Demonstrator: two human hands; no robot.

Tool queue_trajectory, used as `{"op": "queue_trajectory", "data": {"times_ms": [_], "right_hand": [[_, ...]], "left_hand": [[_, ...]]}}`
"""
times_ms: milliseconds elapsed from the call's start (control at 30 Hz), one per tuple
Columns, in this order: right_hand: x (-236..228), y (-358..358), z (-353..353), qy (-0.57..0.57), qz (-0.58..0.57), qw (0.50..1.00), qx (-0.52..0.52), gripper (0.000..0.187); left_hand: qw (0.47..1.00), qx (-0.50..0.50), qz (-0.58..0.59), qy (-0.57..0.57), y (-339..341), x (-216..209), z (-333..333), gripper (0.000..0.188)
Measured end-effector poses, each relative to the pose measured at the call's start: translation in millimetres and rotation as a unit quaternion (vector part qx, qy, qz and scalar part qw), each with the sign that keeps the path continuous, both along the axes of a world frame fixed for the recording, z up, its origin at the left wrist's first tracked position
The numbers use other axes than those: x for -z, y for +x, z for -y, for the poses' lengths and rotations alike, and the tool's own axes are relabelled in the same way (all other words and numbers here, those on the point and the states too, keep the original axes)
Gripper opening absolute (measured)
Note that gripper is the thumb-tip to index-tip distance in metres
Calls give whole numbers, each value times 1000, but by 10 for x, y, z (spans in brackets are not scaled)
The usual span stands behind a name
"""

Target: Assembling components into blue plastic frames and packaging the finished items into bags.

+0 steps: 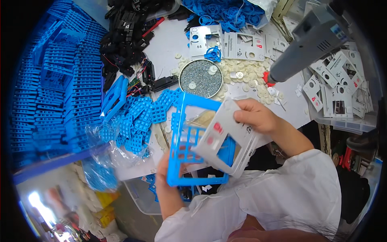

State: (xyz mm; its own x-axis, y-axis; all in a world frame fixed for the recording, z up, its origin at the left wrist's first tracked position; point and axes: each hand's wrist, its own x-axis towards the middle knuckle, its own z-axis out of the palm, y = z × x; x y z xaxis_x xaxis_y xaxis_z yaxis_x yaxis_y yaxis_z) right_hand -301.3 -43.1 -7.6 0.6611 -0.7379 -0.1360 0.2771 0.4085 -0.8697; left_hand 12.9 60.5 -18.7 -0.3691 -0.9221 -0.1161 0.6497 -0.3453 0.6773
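Note:
My left hand (164, 167) grips a blue plastic frame (174, 161) from behind, near its lower left side; most of the fingers are hidden. A blue grid-shaped keypad piece (189, 145) shows inside the frame. In my right hand (258, 116) is a white plastic panel (225, 117) with cut-outs and red marks, pinched at its upper right edge between thumb and fingers. The panel is tilted and overlaps the right part of the frame; I cannot tell whether they touch. Both are held up over the front edge of the table.
A round dish (200, 76) of small screws stands among cream-coloured discs (258, 86). A grey power screwdriver (310, 40) hangs at upper right. Blue keypad pieces (137, 121), stacked blue housings (40, 101), black parts (125, 36) and a bin (322, 121) of white panels surround the work spot.

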Motion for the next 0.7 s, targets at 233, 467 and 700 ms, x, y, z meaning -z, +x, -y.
{"op": "queue_trajectory", "data": {"times_ms": [233, 467, 700], "right_hand": [[-30, 284, 75, -150, -103, 983, -15, 39], [106, 443, -134, -191, -149, 961, 134, 32], [89, 522, -277, -224, -138, 952, 156, 36]], "left_hand": [[941, -28, 336, 10, -63, -321, 298, 57], [957, -241, 129, 91, -557, 67, -21, 57], [952, -265, 144, 48, -729, 90, -60, 65]]}}
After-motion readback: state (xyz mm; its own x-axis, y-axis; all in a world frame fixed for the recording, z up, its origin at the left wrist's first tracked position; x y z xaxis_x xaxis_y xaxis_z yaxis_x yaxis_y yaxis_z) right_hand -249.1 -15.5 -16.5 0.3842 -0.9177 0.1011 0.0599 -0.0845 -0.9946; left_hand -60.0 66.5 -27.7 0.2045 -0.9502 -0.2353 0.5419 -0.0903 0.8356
